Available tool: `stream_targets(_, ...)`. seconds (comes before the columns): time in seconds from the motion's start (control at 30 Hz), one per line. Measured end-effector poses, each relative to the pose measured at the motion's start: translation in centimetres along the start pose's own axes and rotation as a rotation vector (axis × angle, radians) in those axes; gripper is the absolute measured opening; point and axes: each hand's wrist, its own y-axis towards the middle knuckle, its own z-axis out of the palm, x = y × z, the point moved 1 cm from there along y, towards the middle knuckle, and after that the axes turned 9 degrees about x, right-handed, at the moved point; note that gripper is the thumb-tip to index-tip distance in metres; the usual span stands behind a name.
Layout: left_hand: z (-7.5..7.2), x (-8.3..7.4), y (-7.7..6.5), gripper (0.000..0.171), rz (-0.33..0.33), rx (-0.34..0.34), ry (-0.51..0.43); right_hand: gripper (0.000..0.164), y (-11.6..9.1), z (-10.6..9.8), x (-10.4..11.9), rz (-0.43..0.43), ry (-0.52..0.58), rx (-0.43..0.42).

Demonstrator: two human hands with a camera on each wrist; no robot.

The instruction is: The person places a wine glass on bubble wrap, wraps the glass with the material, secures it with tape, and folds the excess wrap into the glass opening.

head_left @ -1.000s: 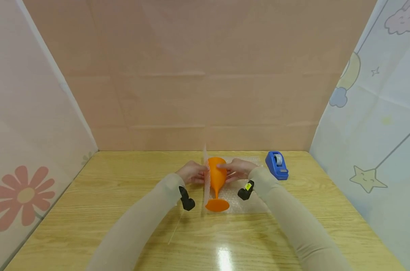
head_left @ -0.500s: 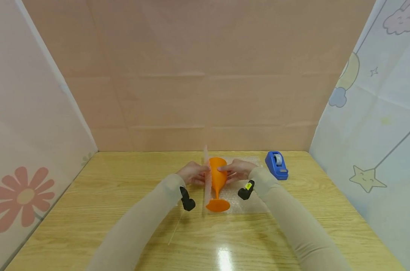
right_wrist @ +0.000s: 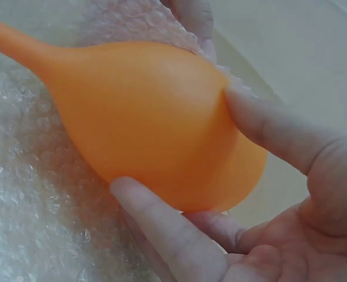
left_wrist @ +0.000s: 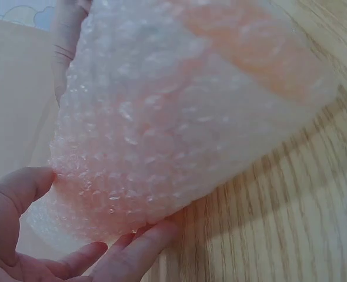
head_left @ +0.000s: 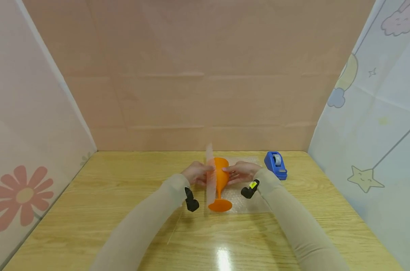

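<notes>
An orange goblet lies on its side on a sheet of bubble wrap, its round foot toward me. My right hand grips the goblet's bowl, thumb on top and fingers along its side. On the other side, my left hand holds the raised left part of the wrap between thumb and fingers. That lifted flap curves up along the goblet and covers its left edge. Through the flap, the orange shows faintly in the left wrist view.
A blue tape dispenser with a roll of clear tape stands to the right of the wrap. A thin pale strip lies on the wooden table by the left forearm. A fabric backdrop rises behind the table.
Both hands and the goblet have shifted slightly to the right. The raised flap of bubble wrap has tipped rightward and covers more of the goblet's left side.
</notes>
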Motion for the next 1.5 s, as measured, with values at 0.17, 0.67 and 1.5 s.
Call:
stream_targets(0.17, 0.5, -0.2, 0.0, 0.045, 0.025, 0.003, 0.013, 0.030, 0.0, -0.8, -0.4, -0.002, 0.030, 0.051)
stream_targets(0.67, 1.0, -0.6, 0.2, 0.040, 0.032, 0.002, -0.002, 0.035, -0.4, -1.4, -0.6, 0.014, 0.039, 0.047)
stream_targets(1.5, -1.4, -0.4, -0.6, 0.050, -0.011, 0.029, 0.083, 0.042, 0.8, 0.9, -1.0, -0.006, 0.101, 0.096)
